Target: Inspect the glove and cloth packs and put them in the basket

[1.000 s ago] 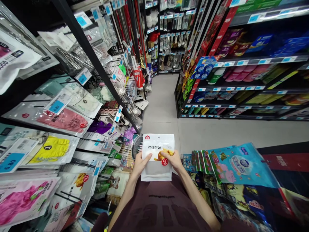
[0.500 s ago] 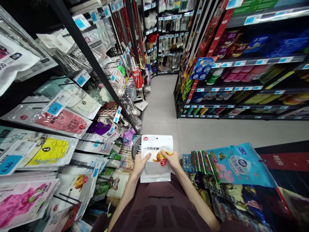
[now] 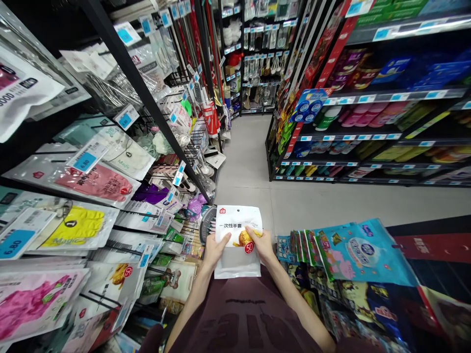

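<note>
In front of my body I hold a white packet of disposable gloves (image 3: 235,262), upright, with a food picture and a red "50" circle on its face. My left hand (image 3: 216,249) grips its left edge, thumb on the front. On the opposite edge, my right hand (image 3: 264,245) pinches the packet, its thumb lying over the food picture. The other fingers of both hands are behind the packet, out of sight. A similar packet (image 3: 110,284) hangs on the rack to the left.
Left of me, hooks carry packets of yellow gloves (image 3: 79,225) and pink gloves (image 3: 40,304) with price tags. A black rack post (image 3: 147,93) slants past them. At right hang blue packets (image 3: 371,255); beyond stand shelves of bottles (image 3: 379,113). A grey floor aisle (image 3: 246,157) runs ahead.
Both hands keep the same hold on the packet. It has shifted very slightly left and down in view; the surroundings look the same.
</note>
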`<control>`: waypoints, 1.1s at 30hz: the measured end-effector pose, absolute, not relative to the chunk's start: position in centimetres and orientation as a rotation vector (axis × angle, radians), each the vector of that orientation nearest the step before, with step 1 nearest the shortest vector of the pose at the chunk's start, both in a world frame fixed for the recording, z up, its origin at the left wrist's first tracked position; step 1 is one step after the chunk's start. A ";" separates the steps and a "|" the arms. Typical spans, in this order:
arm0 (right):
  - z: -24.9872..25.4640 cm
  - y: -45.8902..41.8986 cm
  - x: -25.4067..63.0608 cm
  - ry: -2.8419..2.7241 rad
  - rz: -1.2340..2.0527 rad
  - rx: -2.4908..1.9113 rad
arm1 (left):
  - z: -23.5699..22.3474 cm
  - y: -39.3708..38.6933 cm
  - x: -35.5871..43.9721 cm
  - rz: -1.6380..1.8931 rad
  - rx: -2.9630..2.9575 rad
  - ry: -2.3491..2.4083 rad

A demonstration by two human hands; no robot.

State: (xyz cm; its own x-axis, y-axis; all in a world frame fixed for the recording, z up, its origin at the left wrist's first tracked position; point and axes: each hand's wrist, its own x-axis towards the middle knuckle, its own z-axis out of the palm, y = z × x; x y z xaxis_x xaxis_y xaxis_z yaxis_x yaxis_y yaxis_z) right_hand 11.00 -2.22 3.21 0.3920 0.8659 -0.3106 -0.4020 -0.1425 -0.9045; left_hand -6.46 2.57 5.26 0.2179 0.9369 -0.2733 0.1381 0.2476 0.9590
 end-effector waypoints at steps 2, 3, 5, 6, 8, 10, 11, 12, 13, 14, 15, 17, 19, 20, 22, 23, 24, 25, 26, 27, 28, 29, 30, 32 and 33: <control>3.2 -2.3 11.1 -0.495 1.169 -1.286 | 5.3 2.5 -6.4 0.785 1.182 1.230; 3.2 -2.3 11.1 -0.503 1.177 -1.280 | 5.4 2.5 -6.5 0.788 1.177 1.238; 3.4 -2.2 11.3 -0.519 1.210 -1.263 | 5.5 2.6 -6.4 0.801 1.162 1.262; 3.5 -2.2 11.4 -0.528 1.230 -1.249 | 5.6 2.6 -6.4 0.815 1.148 1.270; 3.7 -2.1 11.5 -0.551 1.272 -1.214 | 5.7 2.8 -6.3 0.861 1.097 1.272; 3.8 -2.1 11.7 -0.584 1.308 -1.179 | 6.0 3.1 -6.2 0.919 1.003 1.246; 3.7 -2.2 11.8 -0.606 1.326 -1.166 | 6.2 3.3 -6.2 0.949 0.947 1.228; 3.6 -2.2 11.8 -0.634 1.343 -1.163 | 6.4 3.5 -6.2 0.977 0.898 1.214; 3.5 -2.3 11.8 -0.668 1.358 -1.172 | 6.6 3.7 -6.2 0.998 0.862 1.204; 3.4 -2.3 11.8 -0.704 1.372 -1.191 | 6.8 3.9 -6.2 1.010 0.843 1.199; 3.2 -2.4 11.8 -0.741 1.383 -1.216 | 7.0 4.1 -6.3 1.013 0.838 1.196; 2.8 -2.4 11.7 -0.800 1.379 -1.276 | 7.3 4.3 -6.5 0.996 0.855 1.194; 2.6 -2.4 11.6 -0.825 1.332 -1.325 | 7.3 4.4 -6.7 0.955 0.875 1.178; 2.5 -2.4 11.6 -0.821 1.302 -1.343 | 7.2 4.4 -6.8 0.928 0.887 1.168; 2.5 -2.3 11.6 -0.782 1.248 -1.373 | 6.9 4.1 -7.0 0.853 0.929 1.148; 2.4 -2.3 11.6 -0.752 1.226 -1.384 | 6.7 4.0 -7.1 0.808 0.957 1.140; 2.4 -2.2 11.7 -0.719 1.208 -1.393 | 6.5 3.8 -7.2 0.766 0.986 1.137; 2.3 -2.2 11.7 -0.688 1.193 -1.401 | 6.3 3.6 -7.2 0.730 1.011 1.138; 2.2 -2.2 11.8 -0.664 1.181 -1.404 | 6.1 3.4 -7.2 0.701 1.031 1.141; 2.1 -2.2 11.8 -0.648 1.172 -1.402 | 5.9 3.1 -7.3 0.680 1.048 1.146; 2.0 -2.2 11.8 -0.640 1.165 -1.398 | 5.8 2.9 -7.3 0.667 1.060 1.153; 1.8 -2.2 11.8 -0.638 1.160 -1.394 | 5.7 2.8 -7.3 0.659 1.071 1.160; 1.7 -2.2 11.7 -0.640 1.156 -1.392 | 5.7 2.6 -7.3 0.657 1.078 1.164; 1.5 -2.2 11.6 -0.647 1.152 -1.397 | 5.7 2.4 -7.4 0.665 1.080 1.169; 1.5 -2.2 11.5 -0.649 1.153 -1.403 | 5.7 2.3 -7.4 0.674 1.079 1.172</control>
State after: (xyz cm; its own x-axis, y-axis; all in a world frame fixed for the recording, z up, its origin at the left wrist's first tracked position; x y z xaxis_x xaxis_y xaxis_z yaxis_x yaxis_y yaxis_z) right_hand 11.54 -2.19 1.48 0.3648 0.8905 -0.2718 -0.2292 -0.1970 -0.9532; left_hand -7.44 2.34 5.69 0.2923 0.8744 -0.3872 0.1047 0.3732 0.9218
